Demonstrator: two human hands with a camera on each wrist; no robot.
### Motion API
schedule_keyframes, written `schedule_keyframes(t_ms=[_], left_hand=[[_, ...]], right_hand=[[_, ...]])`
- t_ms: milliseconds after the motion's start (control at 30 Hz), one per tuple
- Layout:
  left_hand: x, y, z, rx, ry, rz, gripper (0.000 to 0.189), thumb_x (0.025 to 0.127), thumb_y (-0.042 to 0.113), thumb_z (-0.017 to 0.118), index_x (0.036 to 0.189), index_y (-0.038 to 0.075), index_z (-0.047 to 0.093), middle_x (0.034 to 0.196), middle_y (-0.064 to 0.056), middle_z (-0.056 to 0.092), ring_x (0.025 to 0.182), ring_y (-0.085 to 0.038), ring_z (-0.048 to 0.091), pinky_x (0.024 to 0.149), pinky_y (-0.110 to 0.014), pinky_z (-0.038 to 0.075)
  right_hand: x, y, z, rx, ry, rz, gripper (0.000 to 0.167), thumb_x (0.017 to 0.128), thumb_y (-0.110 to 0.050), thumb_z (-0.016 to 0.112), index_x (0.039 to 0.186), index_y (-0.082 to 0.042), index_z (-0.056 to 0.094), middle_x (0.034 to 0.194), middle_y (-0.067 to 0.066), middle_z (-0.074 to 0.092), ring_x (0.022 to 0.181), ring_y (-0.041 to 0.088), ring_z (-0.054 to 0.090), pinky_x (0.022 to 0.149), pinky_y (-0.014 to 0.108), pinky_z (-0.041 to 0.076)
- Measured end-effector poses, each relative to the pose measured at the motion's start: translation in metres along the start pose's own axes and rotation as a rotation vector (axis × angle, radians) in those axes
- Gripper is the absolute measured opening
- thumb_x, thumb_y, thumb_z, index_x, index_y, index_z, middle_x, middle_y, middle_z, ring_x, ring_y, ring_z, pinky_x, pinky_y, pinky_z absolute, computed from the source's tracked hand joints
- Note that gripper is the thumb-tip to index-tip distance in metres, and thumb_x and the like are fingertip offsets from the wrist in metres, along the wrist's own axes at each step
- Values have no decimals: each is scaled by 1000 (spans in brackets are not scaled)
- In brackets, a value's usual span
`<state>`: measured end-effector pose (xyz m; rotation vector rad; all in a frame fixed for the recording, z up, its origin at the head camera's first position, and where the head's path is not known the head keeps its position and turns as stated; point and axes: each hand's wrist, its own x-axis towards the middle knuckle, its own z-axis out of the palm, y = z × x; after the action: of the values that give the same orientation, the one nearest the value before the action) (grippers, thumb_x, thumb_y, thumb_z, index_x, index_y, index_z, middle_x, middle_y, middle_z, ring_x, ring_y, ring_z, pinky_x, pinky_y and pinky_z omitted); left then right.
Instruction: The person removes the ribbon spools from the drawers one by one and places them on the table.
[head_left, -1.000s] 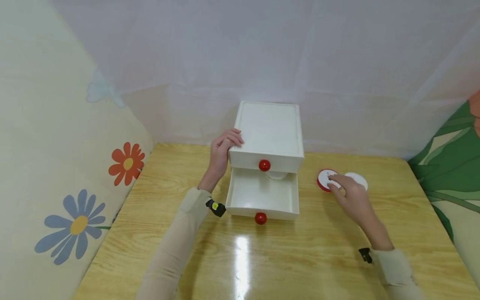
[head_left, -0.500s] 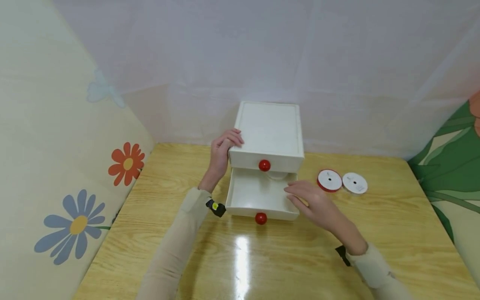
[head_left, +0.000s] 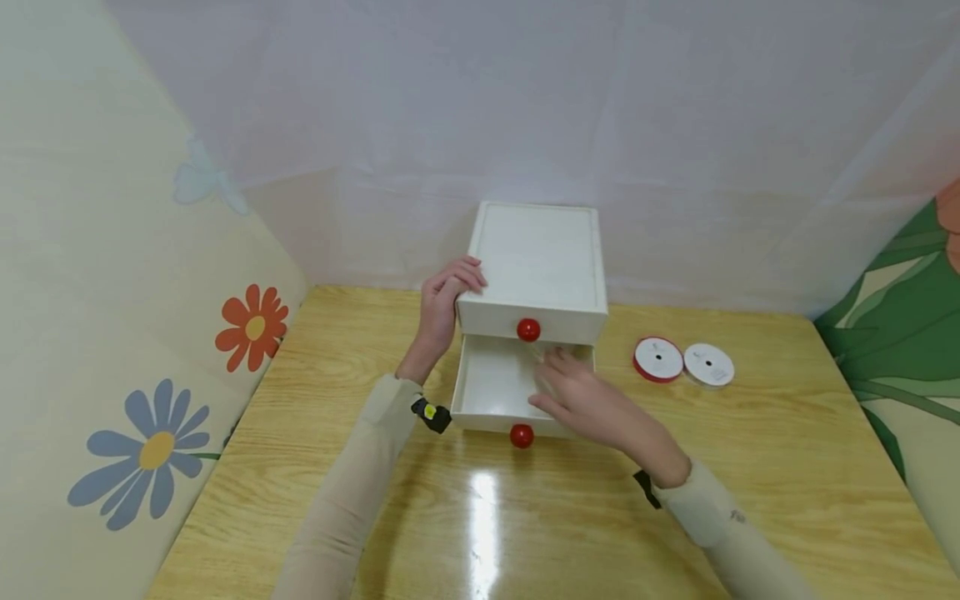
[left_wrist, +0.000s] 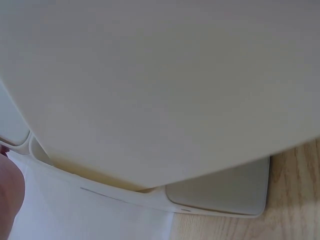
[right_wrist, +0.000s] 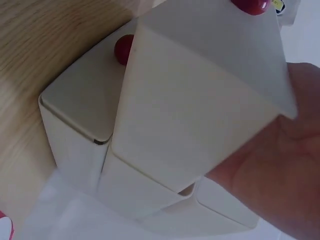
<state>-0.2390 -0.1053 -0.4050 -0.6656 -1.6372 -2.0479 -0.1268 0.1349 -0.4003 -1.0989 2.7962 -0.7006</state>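
A small white drawer cabinet (head_left: 540,258) stands on the table, with a drawer (head_left: 487,387) pulled out below the closed top one. My left hand (head_left: 442,300) grips the cabinet's upper left edge, fingers bent over onto its top. My right hand (head_left: 581,396) reaches into the pulled-out drawer from the right, thumb apart from the fingers. A pale rounded thing near those fingertips, toward the back of the drawer, is mostly hidden; whether they touch it I cannot tell. In the right wrist view, the hand (right_wrist: 272,167) lies beside the drawer's wall, its fingertips out of sight.
Right of the cabinet, a red-edged ribbon spool (head_left: 658,360) and a white spool (head_left: 708,365) lie flat side by side on the wooden table (head_left: 337,358). Red round knobs (head_left: 522,436) stick out from the drawer fronts. A pale cloth backdrop (head_left: 420,125) hangs behind.
My right hand has left the red-edged spool, which lies beside the white one, and has moved left into the drawer. The left hand has stayed on the cabinet.
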Motion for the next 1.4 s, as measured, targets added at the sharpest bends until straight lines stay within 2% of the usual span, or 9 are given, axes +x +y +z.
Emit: schedule_keyframes(t_ms=[200, 400, 467, 633, 700, 833, 1033, 1267, 1400], left_hand=[[0, 0, 1, -1, 8, -8, 23, 88, -6, 45, 70, -15, 55, 82, 5, 71, 106, -22, 60, 110, -41, 39], [0, 0, 0, -7, 8, -10, 23, 87, -6, 45, 70, -14, 56, 83, 5, 71, 106, -23, 60, 111, -42, 39], [0, -1, 0, -6, 9, -7, 23, 87, -5, 45, 70, -13, 57, 82, 4, 71, 106, -23, 60, 110, -42, 39], [-1, -1, -1, 9, 6, -8, 24, 87, 0, 46, 69, -14, 56, 82, 6, 70, 106, -22, 61, 110, -42, 39], [-1, -1, -1, 14, 7, -20, 24, 86, 1, 46, 67, -9, 58, 82, 7, 70, 106, -21, 60, 110, -42, 39], [-2, 1, -1, 12, 6, -26, 24, 87, -1, 46, 68, -7, 59, 83, 6, 70, 107, -22, 60, 111, -42, 39], [-2, 2, -1, 1, 5, -7, 23, 88, -6, 44, 70, -14, 56, 83, 4, 70, 106, -23, 60, 110, -42, 39], [-2, 2, -2, -1, 1, 4, 22, 88, -7, 44, 70, -16, 55, 83, 5, 71, 105, -23, 61, 109, -41, 39], [-2, 2, -2, -6, -3, 20, 24, 88, -6, 45, 70, -18, 54, 82, 5, 71, 105, -22, 61, 109, -41, 40]], right_hand=[[9, 0, 1, 2, -50, 8, 52, 107, -32, 55, 139, 8, 57, 147, 35, 49, 142, 54, 38, 113, 62, 38], [12, 6, -3, 131, -6, -74, 35, 103, -24, 64, 126, 3, 70, 126, 21, 69, 123, 38, 63, 101, 51, 53], [12, 9, -2, 123, 12, -85, 32, 100, -19, 68, 125, 2, 71, 123, 20, 70, 115, 35, 67, 97, 49, 56], [13, 14, -1, 75, -12, -63, 33, 94, -11, 75, 125, 0, 71, 125, 19, 70, 114, 34, 67, 95, 46, 57], [13, 15, -1, 69, -31, -77, 30, 91, -7, 75, 121, -1, 73, 127, 18, 70, 114, 34, 68, 95, 46, 57], [14, 16, -1, 39, -55, -122, 25, 88, -3, 77, 113, -4, 76, 129, 17, 70, 116, 34, 68, 94, 44, 58], [15, 19, 2, -29, -66, -178, 31, 84, -6, 84, 114, -7, 77, 136, 17, 66, 122, 38, 65, 97, 47, 56], [18, 19, 4, -50, -69, -159, 49, 80, -3, 85, 127, -7, 73, 144, 18, 59, 123, 37, 64, 94, 44, 58], [19, 20, 7, -78, -58, -162, 51, 81, -1, 83, 130, -7, 72, 144, 19, 59, 121, 36, 65, 92, 42, 59]])
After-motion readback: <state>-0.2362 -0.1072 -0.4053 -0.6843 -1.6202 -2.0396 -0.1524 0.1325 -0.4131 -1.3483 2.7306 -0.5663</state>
